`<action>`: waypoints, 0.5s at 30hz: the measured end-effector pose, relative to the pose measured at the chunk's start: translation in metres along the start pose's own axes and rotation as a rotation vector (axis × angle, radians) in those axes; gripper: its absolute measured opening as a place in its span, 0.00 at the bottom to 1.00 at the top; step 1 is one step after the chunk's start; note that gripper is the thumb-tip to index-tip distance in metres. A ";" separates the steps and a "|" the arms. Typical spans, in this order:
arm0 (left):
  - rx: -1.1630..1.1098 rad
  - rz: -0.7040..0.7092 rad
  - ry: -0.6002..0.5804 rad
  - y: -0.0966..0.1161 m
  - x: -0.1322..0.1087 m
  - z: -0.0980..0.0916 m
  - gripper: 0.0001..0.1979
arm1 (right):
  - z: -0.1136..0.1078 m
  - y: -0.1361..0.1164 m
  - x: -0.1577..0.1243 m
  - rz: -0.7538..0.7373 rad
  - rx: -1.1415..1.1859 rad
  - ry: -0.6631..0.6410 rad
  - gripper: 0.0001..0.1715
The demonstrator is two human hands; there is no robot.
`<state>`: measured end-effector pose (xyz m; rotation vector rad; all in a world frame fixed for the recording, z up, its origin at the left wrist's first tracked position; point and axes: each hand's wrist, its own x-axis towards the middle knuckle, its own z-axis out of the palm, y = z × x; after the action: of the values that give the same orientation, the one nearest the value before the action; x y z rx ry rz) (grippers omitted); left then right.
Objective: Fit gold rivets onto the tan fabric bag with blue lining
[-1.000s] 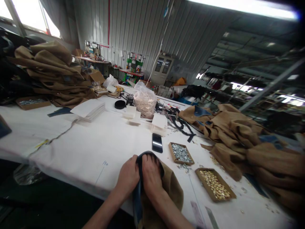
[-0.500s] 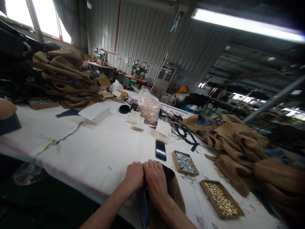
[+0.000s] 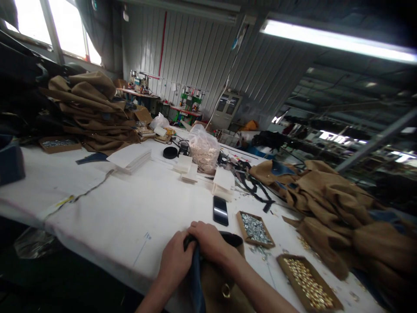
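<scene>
A brown fabric piece (image 3: 211, 282) with a blue strip (image 3: 196, 278) and a dark edge hangs over the table's front edge. My left hand (image 3: 176, 254) is closed on the dark upper edge of it, thumb beside the blue strip. Fingers bent over the same edge, my right hand (image 3: 206, 239) grips it just right of my left hand. A gold-coloured ring (image 3: 226, 290) shows on the brown cloth below my right forearm. What lies under the fingers is hidden.
A phone (image 3: 220, 211), a box of silver pieces (image 3: 255, 229) and a box of gold pieces (image 3: 308, 282) lie to the right. Brown cloth heaps (image 3: 329, 195) stand at right and back left. White stacks (image 3: 130, 157) and a clear bag (image 3: 204, 150) are farther back.
My left hand has moved slightly down and left, its thumb now visible. My right hand has turned over the edge. The gold-coloured ring has come into view, and the person's arm at far left is gone.
</scene>
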<state>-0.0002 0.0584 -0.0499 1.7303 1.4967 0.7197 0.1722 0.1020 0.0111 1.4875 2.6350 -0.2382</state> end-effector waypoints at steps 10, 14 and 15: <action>-0.105 -0.069 -0.115 -0.007 0.023 -0.017 0.27 | 0.004 0.025 0.031 -0.158 0.009 -0.100 0.26; -0.280 0.006 -0.138 -0.005 0.032 -0.010 0.20 | 0.008 0.025 0.030 -0.116 -0.008 0.024 0.20; -0.316 0.013 -0.131 -0.004 0.032 -0.007 0.20 | 0.008 0.024 0.029 -0.087 -0.029 0.086 0.20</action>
<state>-0.0027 0.0910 -0.0512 1.5170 1.2122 0.7875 0.1778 0.1366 -0.0038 1.4062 2.7618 -0.1455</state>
